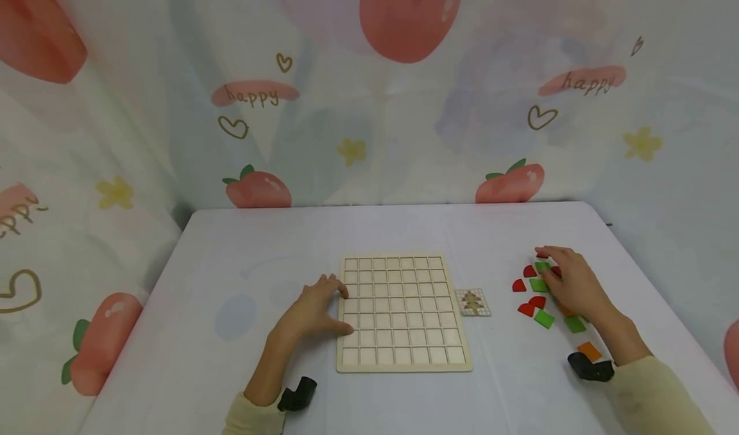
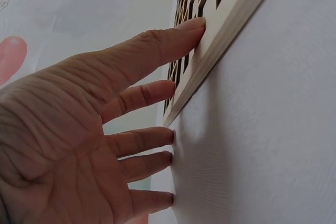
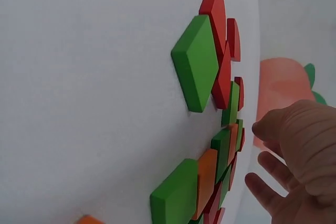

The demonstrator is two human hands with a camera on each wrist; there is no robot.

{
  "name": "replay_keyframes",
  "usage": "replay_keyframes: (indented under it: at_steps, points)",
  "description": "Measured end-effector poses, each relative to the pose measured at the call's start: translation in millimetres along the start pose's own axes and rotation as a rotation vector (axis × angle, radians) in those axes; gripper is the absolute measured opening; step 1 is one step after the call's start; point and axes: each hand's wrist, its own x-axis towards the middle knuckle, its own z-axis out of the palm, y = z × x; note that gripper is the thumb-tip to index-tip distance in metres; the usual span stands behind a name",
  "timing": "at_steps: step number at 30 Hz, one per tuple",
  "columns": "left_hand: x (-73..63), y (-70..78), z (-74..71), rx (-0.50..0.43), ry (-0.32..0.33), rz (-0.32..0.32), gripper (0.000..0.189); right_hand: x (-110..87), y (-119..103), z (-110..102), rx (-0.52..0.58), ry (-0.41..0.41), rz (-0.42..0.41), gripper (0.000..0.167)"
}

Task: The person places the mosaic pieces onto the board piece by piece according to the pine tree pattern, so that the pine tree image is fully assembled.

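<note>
In the lower middle of the head view, flat on the white table [image 1: 260,249]: a pale grid board [image 1: 412,321] with rows of square cells. At its left rim, the left hand [image 1: 308,308], thumb and fingers spread wide; grip released, fingers fairly straight. In the left wrist view, thumb tip at the board's edge in the upper middle, other fingertips lower down in a row. Just beside the board, on its right: a small card [image 1: 473,302] printed with a tree-shaped figure on squares.

Toward the right of the frame, over a loose scatter of flat pieces, the right hand [image 1: 574,284]; grip released, fingers loosely bent, thumb and fingers apart at lower right of the right wrist view. Around and partly beneath: red pieces [image 1: 519,285] with one rounded side, four-sided green pieces [image 1: 544,319], and, near the right wrist, an orange piece [image 1: 589,351]. On both wrists, black devices [image 1: 297,394] beside pale sleeves [image 1: 652,393]. Across the upper half, a light cloth [image 1: 404,165] with red fruit, yellow flowers, hearts and "happy".
</note>
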Motion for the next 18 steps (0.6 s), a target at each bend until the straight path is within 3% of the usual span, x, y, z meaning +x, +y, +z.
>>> replay_keyframes:
  at_steps: [7, 14, 18]
  points:
    - [1.0, -0.7, -0.8, -0.008, 0.002, 0.005, 0.054, 15.7, 10.2, -1.2, -0.002, -0.054, -0.003, 0.045]
    - [-0.6, -3.6, 2.2, -0.003, -0.021, 0.007, 0.054, 27.3, 21.1, -1.5, -0.024, -0.164, 0.085, 0.038]
    - [-0.5, -2.7, 0.0, 0.008, -0.010, 0.017, 0.054, 33.2, 24.7, -1.4, -0.024, -0.180, 0.121, 0.033]
